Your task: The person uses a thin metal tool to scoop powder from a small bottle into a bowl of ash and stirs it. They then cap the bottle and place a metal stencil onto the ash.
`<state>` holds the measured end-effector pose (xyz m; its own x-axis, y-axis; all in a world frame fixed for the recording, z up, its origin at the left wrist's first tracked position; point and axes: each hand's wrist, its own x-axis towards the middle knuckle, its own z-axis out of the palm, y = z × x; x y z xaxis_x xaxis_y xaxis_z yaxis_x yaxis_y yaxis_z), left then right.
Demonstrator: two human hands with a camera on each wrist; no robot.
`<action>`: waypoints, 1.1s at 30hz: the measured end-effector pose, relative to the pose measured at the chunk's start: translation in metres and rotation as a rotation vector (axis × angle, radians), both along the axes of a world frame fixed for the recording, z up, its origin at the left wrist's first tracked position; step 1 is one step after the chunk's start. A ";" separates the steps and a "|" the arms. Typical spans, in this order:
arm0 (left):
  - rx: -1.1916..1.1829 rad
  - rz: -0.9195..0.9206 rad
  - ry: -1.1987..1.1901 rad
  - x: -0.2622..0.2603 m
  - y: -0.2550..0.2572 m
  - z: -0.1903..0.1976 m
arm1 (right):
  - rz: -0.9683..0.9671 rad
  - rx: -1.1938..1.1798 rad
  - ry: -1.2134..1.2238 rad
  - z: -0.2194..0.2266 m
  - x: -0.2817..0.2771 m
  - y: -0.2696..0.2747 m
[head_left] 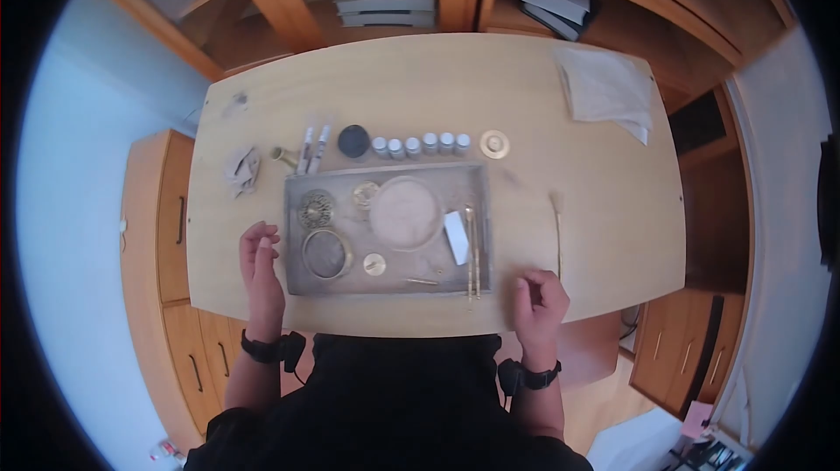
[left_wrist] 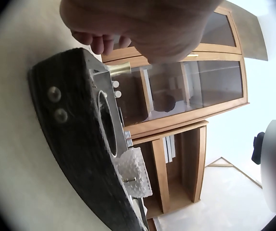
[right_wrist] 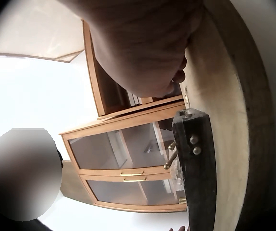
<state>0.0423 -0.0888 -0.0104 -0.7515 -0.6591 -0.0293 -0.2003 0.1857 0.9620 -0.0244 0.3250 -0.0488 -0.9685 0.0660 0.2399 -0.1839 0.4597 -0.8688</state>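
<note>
My left hand (head_left: pixel 262 274) hovers by the left edge of a dark wooden tray (head_left: pixel 385 290), fingers loosely bent and holding nothing. To the right of the tray, my right hand (head_left: pixel 540 307) is loosely curled at the table's front edge, also without anything in it. Nearest the left hand inside the tray are a brass ring-shaped vessel (head_left: pixel 348 259) and an openwork brass lid (head_left: pixel 316 209). A round bowl of pale powder (head_left: pixel 407 213) stands in the middle. Close to the right hand lie a white block (head_left: pixel 457 238), thin brass tools (head_left: pixel 473 252) and a long-handled brush (head_left: pixel 557 217).
Behind the tray stand several small white-capped jars (head_left: pixel 413 146), a black round lid (head_left: pixel 353 140) and a brass disc (head_left: pixel 494 144). A crumpled cloth (head_left: pixel 243 170) lies at left, a brass cup (head_left: pixel 282 155) beside it. A plastic bag (head_left: pixel 604 90) rests at the far right.
</note>
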 end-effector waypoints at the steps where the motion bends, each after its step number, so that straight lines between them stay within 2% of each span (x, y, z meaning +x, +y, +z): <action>1: 0.004 -0.013 0.002 0.001 0.000 -0.001 | 0.007 0.003 -0.026 0.001 0.000 0.001; 8: 0.120 -0.014 0.083 0.012 -0.011 -0.005 | 0.054 -0.011 -0.056 -0.008 -0.003 0.013; 10: 0.126 -0.018 0.104 0.017 -0.016 -0.008 | -0.129 -0.247 -0.094 0.023 -0.008 -0.025; 12: 0.135 -0.024 0.147 0.021 -0.022 -0.013 | -0.196 -0.328 -0.095 0.037 -0.012 -0.043; 14: 0.109 0.015 0.131 0.025 -0.027 -0.017 | -0.163 -0.248 -0.052 0.043 -0.011 -0.041; 17: 0.180 0.025 0.114 0.031 -0.033 -0.022 | -0.140 -0.030 -0.136 0.016 -0.007 -0.012; 21: 0.200 0.019 0.118 0.032 -0.031 -0.013 | -0.034 0.044 -0.119 0.015 -0.007 -0.004; 22: 0.200 0.021 0.118 0.031 -0.031 -0.011 | -0.042 -0.068 -0.151 0.014 -0.003 -0.003; 25: 0.204 0.028 0.104 0.035 -0.028 -0.005 | -0.144 -0.074 -0.142 0.036 -0.005 -0.027; 27: 0.219 0.024 0.098 0.037 -0.026 -0.004 | -0.142 -0.181 -0.080 0.052 -0.005 -0.048; 29: 0.216 0.002 0.108 0.039 -0.024 -0.005 | -0.108 -0.145 -0.046 0.051 -0.002 -0.048; 33: 0.213 -0.034 0.126 0.040 -0.022 -0.010 | 0.021 0.142 -0.069 0.029 0.006 -0.010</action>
